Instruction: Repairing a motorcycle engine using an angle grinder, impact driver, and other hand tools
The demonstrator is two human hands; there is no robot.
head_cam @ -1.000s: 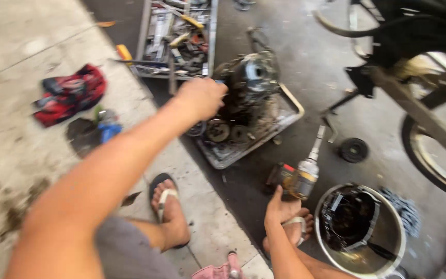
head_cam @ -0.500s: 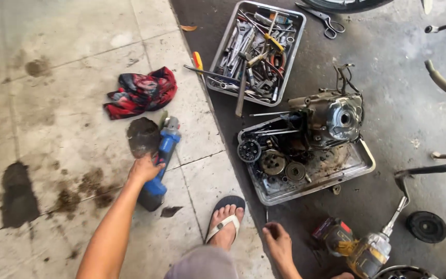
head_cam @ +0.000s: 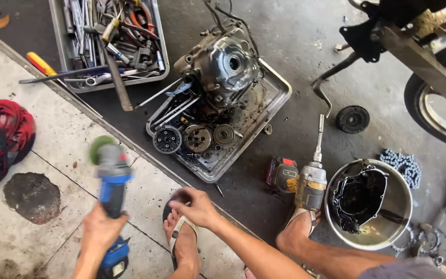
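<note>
My left hand (head_cam: 100, 228) grips a blue and grey cordless angle grinder (head_cam: 110, 175), lifted off the floor with its green disc pointing away from me. My right hand (head_cam: 196, 205) hovers low over my sandalled left foot (head_cam: 180, 236), fingers loosely curled and holding nothing that I can see. Ahead sits a dirty metal tray (head_cam: 269, 106) with a motorcycle engine (head_cam: 223, 64) and loose round clutch parts (head_cam: 197, 138).
A tool tray (head_cam: 60, 46) full of wrenches lies at top left. A cordless impact wrench (head_cam: 308, 178) rests by my right foot. A steel bowl (head_cam: 396, 206) holds a black engine cover. A red rag (head_cam: 1, 137), a chain (head_cam: 399, 164) and a motorcycle wheel (head_cam: 440, 111) surround the area.
My left hand has picked the grinder up off the tiled floor and brought it toward me. My right hand moved up to my left foot. The view swung to the right.
</note>
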